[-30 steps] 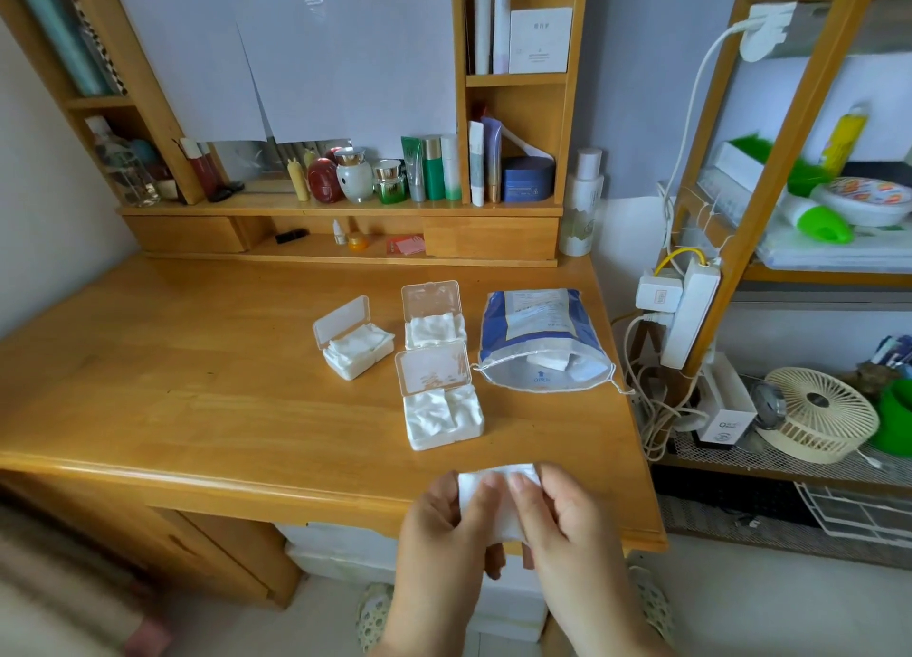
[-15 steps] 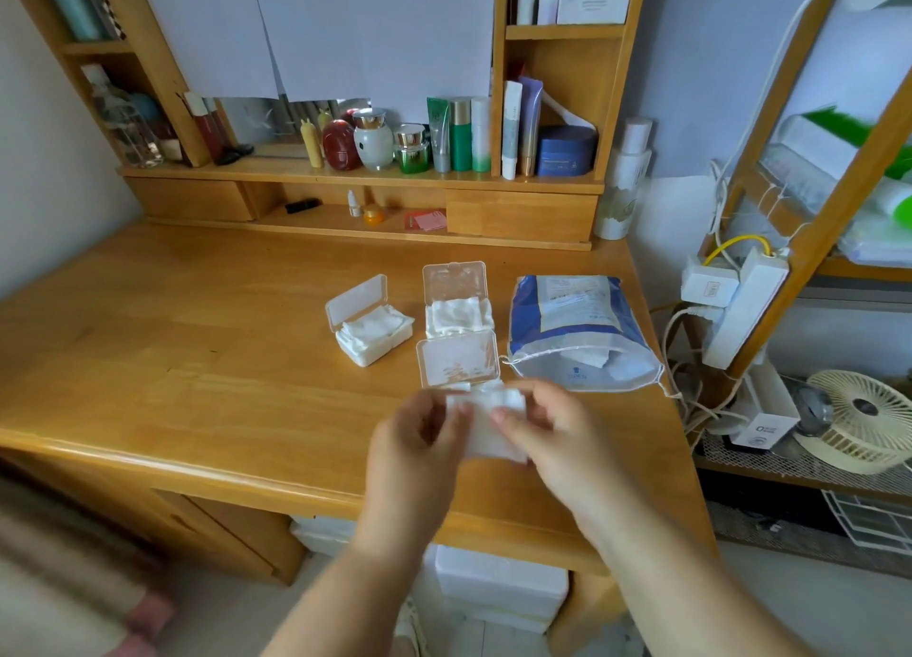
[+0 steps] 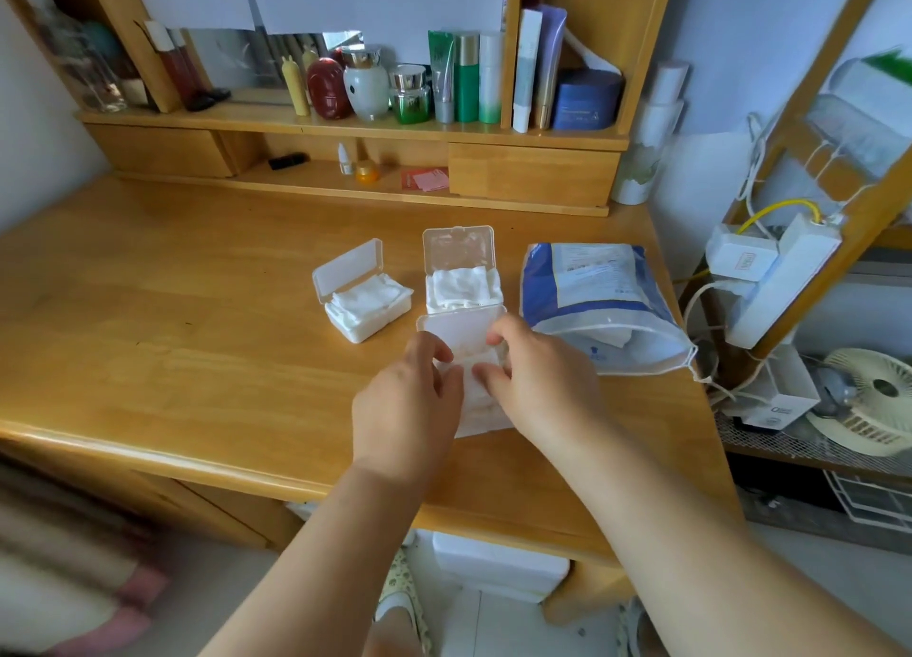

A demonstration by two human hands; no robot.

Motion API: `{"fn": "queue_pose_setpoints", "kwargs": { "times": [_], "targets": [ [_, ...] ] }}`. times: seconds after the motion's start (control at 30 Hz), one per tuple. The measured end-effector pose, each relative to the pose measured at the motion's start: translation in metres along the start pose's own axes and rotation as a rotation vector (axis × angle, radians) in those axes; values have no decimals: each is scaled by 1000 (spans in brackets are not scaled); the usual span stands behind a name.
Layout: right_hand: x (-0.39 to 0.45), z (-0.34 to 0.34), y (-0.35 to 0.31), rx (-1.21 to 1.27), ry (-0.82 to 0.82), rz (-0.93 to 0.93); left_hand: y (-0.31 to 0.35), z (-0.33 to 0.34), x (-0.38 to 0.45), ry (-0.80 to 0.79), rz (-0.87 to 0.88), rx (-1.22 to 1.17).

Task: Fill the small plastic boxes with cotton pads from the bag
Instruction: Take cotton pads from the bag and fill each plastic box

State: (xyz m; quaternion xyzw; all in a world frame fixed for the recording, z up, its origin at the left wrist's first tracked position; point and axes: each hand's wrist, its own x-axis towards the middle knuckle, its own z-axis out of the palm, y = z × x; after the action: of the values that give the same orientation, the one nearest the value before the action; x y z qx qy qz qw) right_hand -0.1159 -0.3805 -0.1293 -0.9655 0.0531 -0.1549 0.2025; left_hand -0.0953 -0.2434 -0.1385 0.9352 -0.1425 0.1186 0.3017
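head view, angled down, desk close

Both hands meet over the near box on the desk. The left hand and right hand pinch a cotton pad above it. Two open, filled boxes lie farther off: left box, far box. The bag lies to the right, mouth open.

Soft daylight; wide-angle bending, lower-left corner blurred.

Moved forward from the desk edge, both hands now pressing the cotton pad into the nearest box.
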Motion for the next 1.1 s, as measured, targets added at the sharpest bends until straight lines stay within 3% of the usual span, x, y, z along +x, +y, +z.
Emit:
{"fn": "queue_pose_setpoints", "kwargs": {
  "times": [0.1, 0.23, 0.33, 0.5, 0.73, 1.0, 1.1],
  "targets": [
    [-2, -2, 11, -40, 35, -103, -2, 1, -1, -2, 45, 22],
    [-11, -6, 23, 36, 245, -282, -9, 3, 4, 41, 222, -45],
    [-18, -4, 25, 60, 189, -421, -10, 2, 5, 51, 351, 2],
    [-23, -2, 27, 104, 63, -391, -9, 1, 1, 29, 412, -38],
    [-30, 5, 30, 259, 98, -299, -14, 0, 5, -59, 370, -155],
    [-31, 10, 31, -32, 309, -473, -19, -2, 6, -43, 551, -64],
    [-30, 11, 32, -35, 319, -446, -20, -2, 7, -67, 428, -37]
  ]
}}
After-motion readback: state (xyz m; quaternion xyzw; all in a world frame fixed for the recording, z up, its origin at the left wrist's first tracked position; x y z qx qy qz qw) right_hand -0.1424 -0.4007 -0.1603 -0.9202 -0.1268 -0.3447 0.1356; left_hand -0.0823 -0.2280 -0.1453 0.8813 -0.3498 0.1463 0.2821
